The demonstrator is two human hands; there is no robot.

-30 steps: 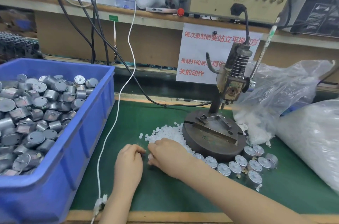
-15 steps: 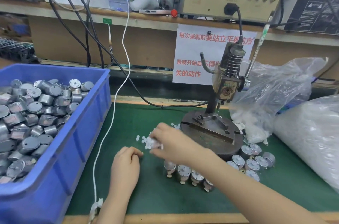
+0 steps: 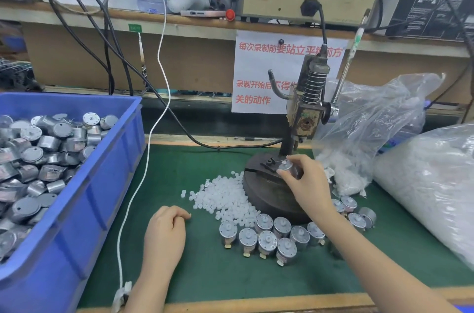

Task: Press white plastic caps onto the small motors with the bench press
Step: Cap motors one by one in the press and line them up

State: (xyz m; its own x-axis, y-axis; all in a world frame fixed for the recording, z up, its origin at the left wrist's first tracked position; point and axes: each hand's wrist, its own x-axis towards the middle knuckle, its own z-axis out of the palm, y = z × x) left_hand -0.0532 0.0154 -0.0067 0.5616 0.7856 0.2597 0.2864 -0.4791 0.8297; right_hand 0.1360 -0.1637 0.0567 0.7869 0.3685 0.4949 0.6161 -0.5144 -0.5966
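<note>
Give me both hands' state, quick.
Left hand: curled shut, resting on the green mat, nothing visible in it.
Right hand: holding a motor on the bench press base.

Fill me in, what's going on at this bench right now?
A person's right hand holds a small motor on the base of the bench press. The left hand rests curled on the green mat beside the pile of white caps; whether it holds anything is hidden. More motors stand in front of the press.
</note>
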